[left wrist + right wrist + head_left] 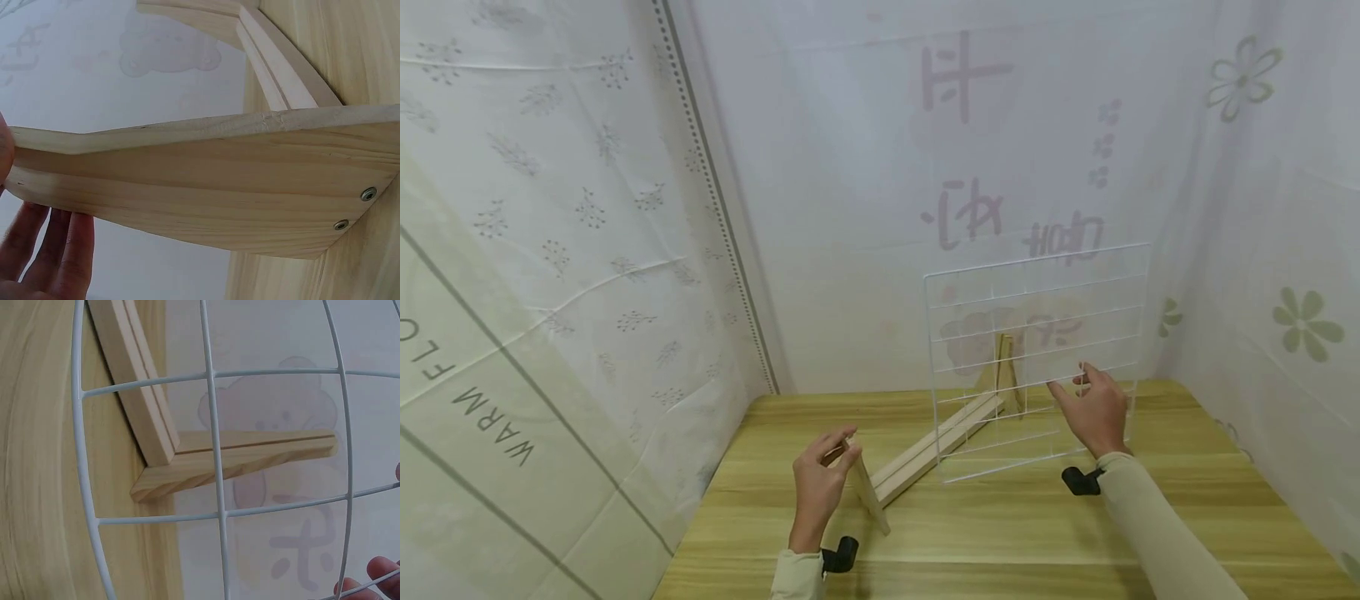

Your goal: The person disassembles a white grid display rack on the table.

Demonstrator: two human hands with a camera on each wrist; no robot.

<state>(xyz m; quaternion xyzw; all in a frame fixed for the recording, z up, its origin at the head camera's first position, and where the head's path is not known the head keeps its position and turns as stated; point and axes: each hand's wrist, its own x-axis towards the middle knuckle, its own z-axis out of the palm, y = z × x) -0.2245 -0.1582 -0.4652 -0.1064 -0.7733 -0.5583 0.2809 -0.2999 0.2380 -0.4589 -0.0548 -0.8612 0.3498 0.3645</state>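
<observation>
A light wooden stand has a grooved rail [940, 437] lying on the table, with an upright board at each end. My left hand [820, 487] pinches the top of the near upright [870, 500]; the left wrist view has fingers [74, 256] against this board [187, 187], and two bolt heads show near its base. My right hand [1097, 412] holds a white wire grid panel [217, 444], raised above the table and standing roughly upright. Through the grid's openings appears the far upright [262, 456], which also bears a groove. In the right wrist view, only a few fingertips show.
A wood-grain table [1000, 542] carries the stand. Pale printed curtains hang behind it [850, 208] and along both sides. Each wrist wears a black mount, one [841, 555] at the left and another [1081, 481] at the right.
</observation>
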